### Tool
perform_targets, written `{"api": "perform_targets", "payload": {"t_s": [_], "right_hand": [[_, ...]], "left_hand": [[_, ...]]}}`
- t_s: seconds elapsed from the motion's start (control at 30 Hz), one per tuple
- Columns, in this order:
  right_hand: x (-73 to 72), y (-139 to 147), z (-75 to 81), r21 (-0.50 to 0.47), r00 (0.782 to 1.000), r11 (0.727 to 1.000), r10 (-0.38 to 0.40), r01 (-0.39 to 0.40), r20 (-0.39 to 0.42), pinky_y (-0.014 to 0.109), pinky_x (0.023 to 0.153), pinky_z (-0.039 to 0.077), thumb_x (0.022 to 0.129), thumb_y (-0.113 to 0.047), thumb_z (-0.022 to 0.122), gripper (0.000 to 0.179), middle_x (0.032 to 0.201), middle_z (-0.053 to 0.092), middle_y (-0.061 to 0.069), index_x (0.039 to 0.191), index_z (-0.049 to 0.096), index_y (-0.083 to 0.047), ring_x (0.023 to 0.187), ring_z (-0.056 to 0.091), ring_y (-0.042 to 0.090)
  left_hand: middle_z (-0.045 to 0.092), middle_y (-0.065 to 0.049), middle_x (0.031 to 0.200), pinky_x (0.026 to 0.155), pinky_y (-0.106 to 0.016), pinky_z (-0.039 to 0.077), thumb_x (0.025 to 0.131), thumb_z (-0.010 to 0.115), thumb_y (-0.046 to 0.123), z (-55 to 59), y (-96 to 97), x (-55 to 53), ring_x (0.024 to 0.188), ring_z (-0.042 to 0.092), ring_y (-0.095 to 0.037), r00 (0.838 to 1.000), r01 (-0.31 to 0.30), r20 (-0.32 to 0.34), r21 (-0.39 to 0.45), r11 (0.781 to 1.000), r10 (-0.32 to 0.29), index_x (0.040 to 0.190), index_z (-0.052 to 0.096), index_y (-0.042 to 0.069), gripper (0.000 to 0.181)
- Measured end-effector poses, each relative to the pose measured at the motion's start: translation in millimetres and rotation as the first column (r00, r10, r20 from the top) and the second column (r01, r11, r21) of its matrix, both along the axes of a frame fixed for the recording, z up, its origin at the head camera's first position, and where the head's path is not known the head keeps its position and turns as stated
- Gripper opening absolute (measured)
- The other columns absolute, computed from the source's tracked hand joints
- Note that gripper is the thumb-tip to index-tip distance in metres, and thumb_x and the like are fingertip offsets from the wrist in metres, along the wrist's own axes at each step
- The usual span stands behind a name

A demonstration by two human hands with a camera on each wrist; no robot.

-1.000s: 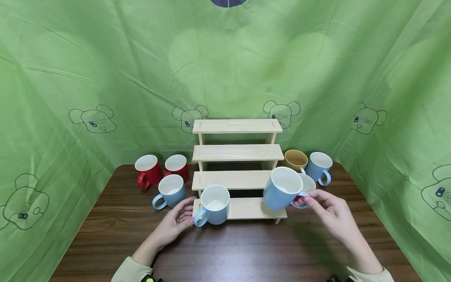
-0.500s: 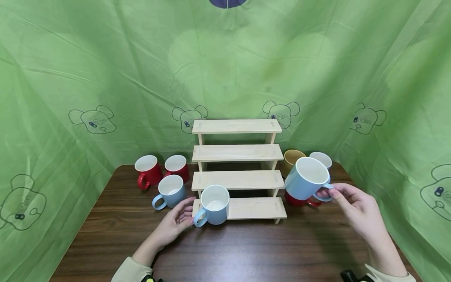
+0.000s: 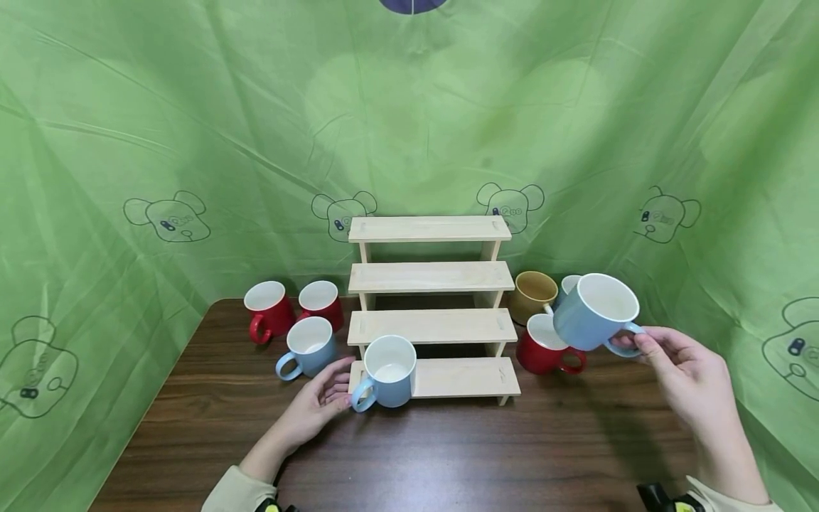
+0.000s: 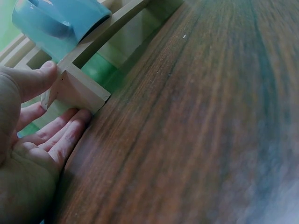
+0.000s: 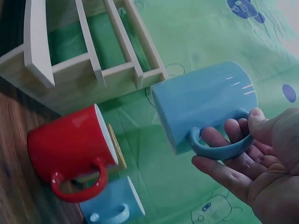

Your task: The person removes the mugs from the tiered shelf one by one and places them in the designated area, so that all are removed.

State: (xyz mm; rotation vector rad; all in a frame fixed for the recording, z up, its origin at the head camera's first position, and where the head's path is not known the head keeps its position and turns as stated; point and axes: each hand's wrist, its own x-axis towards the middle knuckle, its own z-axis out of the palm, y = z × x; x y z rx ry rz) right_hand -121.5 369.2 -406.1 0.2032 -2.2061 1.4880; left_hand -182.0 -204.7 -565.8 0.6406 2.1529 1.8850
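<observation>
My right hand (image 3: 694, 373) holds a light blue mug (image 3: 596, 311) by its handle, raised at the right over the other mugs. In the right wrist view the fingers curl through the mug's handle (image 5: 224, 151) and the thumb presses on top. My left hand (image 3: 313, 405) is at the left end of the lowest step of a four-step wooden display stand (image 3: 431, 327). The left wrist view shows its thumb and index finger pinching the board's corner, other fingers against the leg (image 4: 81, 91). Another light blue mug (image 3: 392, 373) stands upright on that step, handle toward the left hand.
Left of the stand are two red mugs (image 3: 269, 313) and a light blue mug (image 3: 312, 347). On its right stand a red mug (image 3: 540, 352), a yellow mug (image 3: 531, 299) and a partly hidden blue mug (image 3: 568, 286). A green curtain (image 3: 409, 128) surrounds the brown table (image 3: 422, 462).
My right hand has carried its light blue mug right and up, away from the lowest step, uncovering the red mug on the right. My left hand and the stand have stayed in place.
</observation>
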Motion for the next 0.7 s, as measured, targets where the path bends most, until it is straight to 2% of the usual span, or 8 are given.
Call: {"api": "perform_targets", "payload": {"t_s": [0.3, 0.47, 0.6, 0.7], "right_hand": [[-3.1, 19, -7.1, -0.167, 0.999, 0.986, 0.015, -0.021, -0.036, 0.015, 0.083, 0.060, 0.105, 0.011, 0.062, 0.015, 0.102, 0.084, 0.001, 0.117, 0.071, 0.017, 0.094, 0.079, 0.006], [-5.6, 30, -13.9, -0.206, 1.000, 0.978, -0.016, 0.011, -0.023, 0.013, 0.082, 0.059, 0.105, 0.010, 0.064, 0.014, 0.100, 0.084, -0.002, 0.114, 0.075, 0.009, 0.093, 0.079, 0.003], [-7.7, 42, -20.8, -0.197, 1.000, 0.980, -0.014, 0.015, 0.005, 0.013, 0.082, 0.059, 0.105, 0.009, 0.064, 0.015, 0.100, 0.084, -0.004, 0.114, 0.076, 0.006, 0.092, 0.079, 0.002], [-8.8, 51, -25.8, -0.144, 0.999, 0.989, -0.025, 0.029, 0.031, 0.012, 0.081, 0.059, 0.106, 0.007, 0.064, 0.016, 0.101, 0.084, -0.006, 0.115, 0.077, 0.005, 0.092, 0.078, 0.000]], "left_hand": [[0.061, -0.031, 0.140, 0.102, -0.023, 0.057, 0.106, 0.071, 0.006, 1.3, 0.3, 0.2, 0.121, 0.069, -0.021, 1.000, -0.002, 0.000, -0.012, 1.000, 0.002, 0.165, 0.036, -0.002, 0.070], [0.060, -0.031, 0.140, 0.102, -0.024, 0.057, 0.106, 0.072, 0.005, 1.6, 0.6, -0.4, 0.121, 0.069, -0.020, 1.000, -0.002, 0.003, -0.012, 1.000, 0.002, 0.166, 0.035, -0.002, 0.071], [0.060, -0.031, 0.140, 0.102, -0.024, 0.057, 0.106, 0.072, 0.005, 1.5, 0.1, 0.3, 0.121, 0.069, -0.019, 1.000, -0.004, 0.002, -0.009, 1.000, 0.004, 0.166, 0.036, -0.001, 0.070], [0.061, -0.031, 0.140, 0.102, -0.023, 0.057, 0.106, 0.072, 0.005, 1.6, -0.2, 0.9, 0.120, 0.069, -0.019, 1.000, -0.006, 0.002, -0.008, 1.000, 0.006, 0.166, 0.036, -0.001, 0.070]]}}
